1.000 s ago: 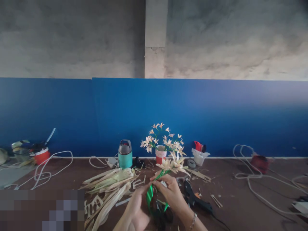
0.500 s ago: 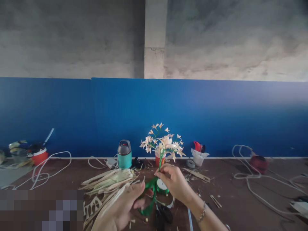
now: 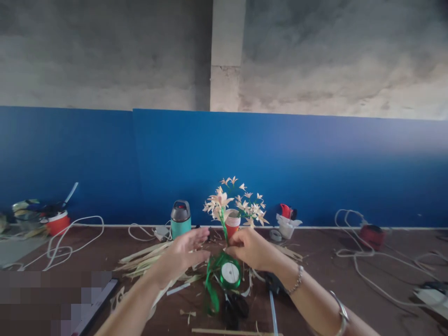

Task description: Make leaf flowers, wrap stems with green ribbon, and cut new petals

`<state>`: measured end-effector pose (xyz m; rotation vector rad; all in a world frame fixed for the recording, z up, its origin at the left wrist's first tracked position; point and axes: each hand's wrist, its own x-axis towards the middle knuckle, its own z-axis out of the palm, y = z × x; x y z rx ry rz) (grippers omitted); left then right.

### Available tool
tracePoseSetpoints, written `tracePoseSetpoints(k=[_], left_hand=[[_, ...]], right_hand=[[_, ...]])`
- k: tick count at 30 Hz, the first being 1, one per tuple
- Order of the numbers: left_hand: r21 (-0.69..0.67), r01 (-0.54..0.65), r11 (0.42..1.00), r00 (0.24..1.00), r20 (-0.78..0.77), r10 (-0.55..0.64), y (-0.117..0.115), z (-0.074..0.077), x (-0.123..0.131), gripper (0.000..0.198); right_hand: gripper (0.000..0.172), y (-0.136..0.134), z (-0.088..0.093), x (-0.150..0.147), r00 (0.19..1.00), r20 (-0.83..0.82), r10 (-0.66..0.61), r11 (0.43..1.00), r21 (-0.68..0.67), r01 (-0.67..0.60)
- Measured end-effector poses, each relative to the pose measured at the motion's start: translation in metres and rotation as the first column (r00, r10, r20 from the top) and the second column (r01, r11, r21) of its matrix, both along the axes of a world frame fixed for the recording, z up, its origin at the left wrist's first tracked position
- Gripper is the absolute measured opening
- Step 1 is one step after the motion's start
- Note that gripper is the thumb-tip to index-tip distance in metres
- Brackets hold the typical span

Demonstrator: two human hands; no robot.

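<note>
Two hands at a small flower spray over a cluttered surface

A long blue panel (image 3: 280, 163) runs along the back, under a bare grey wall. In front of it lies a brown surface (image 3: 332, 289), seen from the person's own head. Loose white cable (image 3: 364, 261) loops across its right side. A pile of pale dried leaf strips (image 3: 147, 259) lies left of centre, partly under the left forearm.

The left hand (image 3: 182, 254) hovers flat above the strips, its grip open, fingers spread and holding nothing. The right hand (image 3: 250, 247) is just beside it, with its grip closed in a pinch on the green stem of a flower spray (image 3: 220, 205). The spray stands upright, its cream blossoms above and between the two hands.

Behind the hands, near the panel, stand a teal flask (image 3: 180, 219) and a red cup (image 3: 232, 223) filled with more cream flowers (image 3: 250, 205). Below the right hand's fingers sits a roll of green ribbon (image 3: 230, 274), a loose tail trailing to its left. Black-handled scissors (image 3: 233, 310) lie nearer the viewer, just below the roll.
</note>
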<state>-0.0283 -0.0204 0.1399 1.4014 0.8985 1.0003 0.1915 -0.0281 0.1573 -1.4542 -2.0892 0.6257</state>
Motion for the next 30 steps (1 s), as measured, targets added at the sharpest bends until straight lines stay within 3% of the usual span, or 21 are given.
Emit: tracePoseSetpoints(k=[3,6,12,16,21,26,30], left_hand=[[-0.032,0.202,0.979,0.975,0.096,-0.199,-0.003,0.001,0.035,0.037],[-0.013,0.256,0.967,0.965,0.067,-0.255,-0.001,-0.004,0.050,0.016],[0.033,0.154,0.987,0.980,-0.134,-0.149,0.010,-0.028,0.047,0.008],[0.095,0.147,0.985,0.960,-0.252,-0.119,0.017,-0.044,0.047,0.010],[0.191,0.029,0.981,0.949,-0.313,0.033,0.016,-0.052,0.055,0.013],[0.101,-0.101,0.990,0.949,-0.290,0.127,0.011,-0.060,0.067,0.015],[-0.090,-0.089,0.992,0.979,-0.190,0.070,0.016,-0.080,0.070,0.013]], right_hand=[[0.022,-0.001,0.010,-0.012,0.996,0.080,0.045,0.999,0.002,-0.046],[0.019,0.000,0.019,-0.016,0.989,0.126,0.076,0.997,-0.011,-0.075],[0.020,0.003,0.021,-0.015,0.974,0.223,0.038,0.999,-0.022,-0.034],[0.013,0.004,0.015,-0.018,0.953,0.304,0.004,0.999,-0.040,0.009],[0.014,0.008,0.009,-0.023,0.904,0.420,-0.074,0.997,0.001,0.081],[0.017,0.014,-0.001,-0.027,0.850,0.512,-0.125,0.991,0.024,0.132],[0.019,0.014,-0.008,-0.029,0.835,0.534,-0.134,0.989,0.018,0.147]])
